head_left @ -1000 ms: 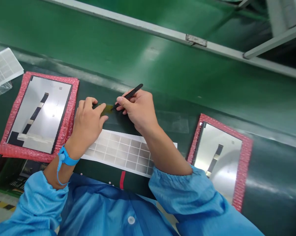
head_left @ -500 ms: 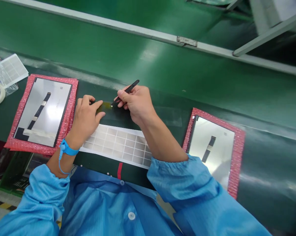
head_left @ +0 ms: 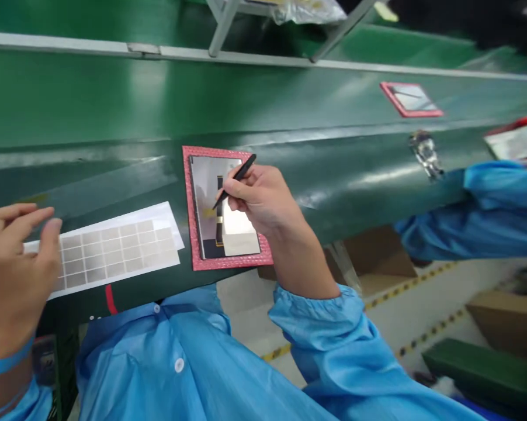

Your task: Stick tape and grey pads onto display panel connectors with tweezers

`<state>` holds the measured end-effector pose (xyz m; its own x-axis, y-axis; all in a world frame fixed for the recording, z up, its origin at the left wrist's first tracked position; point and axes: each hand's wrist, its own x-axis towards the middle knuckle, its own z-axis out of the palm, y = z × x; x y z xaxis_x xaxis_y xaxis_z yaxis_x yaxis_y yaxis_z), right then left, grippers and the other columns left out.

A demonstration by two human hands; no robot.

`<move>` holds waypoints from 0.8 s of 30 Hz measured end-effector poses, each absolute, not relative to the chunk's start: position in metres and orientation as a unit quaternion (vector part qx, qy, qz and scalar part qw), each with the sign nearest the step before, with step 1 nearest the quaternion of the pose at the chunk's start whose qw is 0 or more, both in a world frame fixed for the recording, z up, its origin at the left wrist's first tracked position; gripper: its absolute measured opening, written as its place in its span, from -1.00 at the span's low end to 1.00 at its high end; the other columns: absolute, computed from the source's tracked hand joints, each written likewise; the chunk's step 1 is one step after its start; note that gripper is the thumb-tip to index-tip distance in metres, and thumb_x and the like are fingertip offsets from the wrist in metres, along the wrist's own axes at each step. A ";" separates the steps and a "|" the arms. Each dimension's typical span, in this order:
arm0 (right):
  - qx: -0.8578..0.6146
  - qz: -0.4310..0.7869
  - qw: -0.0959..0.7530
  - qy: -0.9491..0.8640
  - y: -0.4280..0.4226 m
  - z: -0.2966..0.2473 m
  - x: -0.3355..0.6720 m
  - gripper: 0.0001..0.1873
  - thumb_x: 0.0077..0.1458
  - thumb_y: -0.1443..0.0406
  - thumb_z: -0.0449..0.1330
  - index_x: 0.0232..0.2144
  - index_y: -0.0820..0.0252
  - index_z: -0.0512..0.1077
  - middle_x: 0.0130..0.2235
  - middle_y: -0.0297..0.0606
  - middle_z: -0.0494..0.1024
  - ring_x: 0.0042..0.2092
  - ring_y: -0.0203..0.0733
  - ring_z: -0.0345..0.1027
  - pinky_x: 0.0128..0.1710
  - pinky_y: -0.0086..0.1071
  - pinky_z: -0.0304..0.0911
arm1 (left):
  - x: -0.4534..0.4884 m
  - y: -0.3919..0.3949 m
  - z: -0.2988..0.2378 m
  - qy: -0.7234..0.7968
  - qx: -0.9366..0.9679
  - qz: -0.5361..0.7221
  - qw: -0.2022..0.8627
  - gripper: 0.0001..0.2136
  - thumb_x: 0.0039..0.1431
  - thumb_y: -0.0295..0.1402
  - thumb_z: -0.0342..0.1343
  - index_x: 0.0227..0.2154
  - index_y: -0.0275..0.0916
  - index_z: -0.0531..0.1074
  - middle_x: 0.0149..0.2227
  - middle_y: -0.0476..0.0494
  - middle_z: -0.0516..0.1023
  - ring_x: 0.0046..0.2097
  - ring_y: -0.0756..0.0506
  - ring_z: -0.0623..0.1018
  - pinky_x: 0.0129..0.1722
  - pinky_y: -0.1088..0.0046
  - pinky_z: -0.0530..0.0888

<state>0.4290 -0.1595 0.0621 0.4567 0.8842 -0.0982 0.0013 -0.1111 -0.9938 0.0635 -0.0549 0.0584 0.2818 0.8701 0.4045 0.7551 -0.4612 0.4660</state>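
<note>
My right hand (head_left: 263, 196) pinches slim black tweezers (head_left: 237, 178), their tip pointing down and left over a display panel (head_left: 204, 199). Close to the tip shows a small yellowish piece (head_left: 210, 213); whether it is in the tip or reflected on the panel I cannot tell. A dark flex strip (head_left: 219, 231) runs down the panel's silvery back, partly behind the tweezers. Pink bubble wrap (head_left: 196, 254) lies under the panel. At the left edge, my left hand (head_left: 20, 257) is open, its fingers apart, over the end of a white sheet of grey rectangular stickers (head_left: 123, 251).
A clear film strip (head_left: 114, 184) lies on the green bench behind the sticker sheet. To the right are a crumpled shiny bag (head_left: 426, 153), another pink-wrapped panel (head_left: 412, 98) and a co-worker's blue sleeve (head_left: 456, 216). Cardboard boxes (head_left: 377, 257) stand below the bench.
The view has swung right. My right hand has carried the tweezers from the film strip to the right-hand panel. My left hand has come away from the yellow patch on the film.
</note>
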 end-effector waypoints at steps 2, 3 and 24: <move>-0.649 0.388 0.567 -0.327 -0.184 0.056 0.447 -0.54 -0.13 0.03 0.63 -0.46 0.15 0.51 -0.48 -0.29 0.58 -0.61 -0.38 0.22 -0.66 -0.45 0.09 | 0.097 -0.086 0.061 0.455 0.824 0.320 0.109 -0.78 0.44 -0.17 0.20 0.01 -0.04 0.65 0.10 -0.17 0.66 0.14 -0.36 0.61 0.18 -0.10 0.54; -0.651 0.392 0.565 -0.322 -0.193 0.053 0.452 -0.55 -0.13 0.04 0.63 -0.46 0.16 0.52 -0.49 -0.29 0.57 -0.60 -0.37 0.21 -0.66 -0.44 0.09 | 0.116 -0.102 0.060 0.415 0.844 0.317 0.126 -0.81 0.42 -0.25 0.22 0.00 -0.07 0.65 0.08 -0.20 0.66 0.11 -0.34 0.63 0.12 -0.04 0.57; -0.673 0.409 0.532 -0.313 -0.227 0.044 0.455 -0.56 0.10 0.01 0.60 -0.53 0.13 0.57 -0.46 -0.22 0.63 -0.60 -0.30 0.18 -0.66 -0.33 0.10 | 0.234 -0.188 0.029 0.258 0.924 0.231 0.164 -0.66 0.28 -0.57 0.29 0.10 -0.46 0.59 0.12 -0.55 0.63 0.14 -0.47 0.59 0.12 -0.14 0.56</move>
<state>0.4549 -0.2273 0.0440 0.4701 0.8556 -0.2165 -0.0132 -0.2385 -0.9711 0.2344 -0.1878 0.0286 0.7606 0.5525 0.3410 0.4009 -0.8127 0.4228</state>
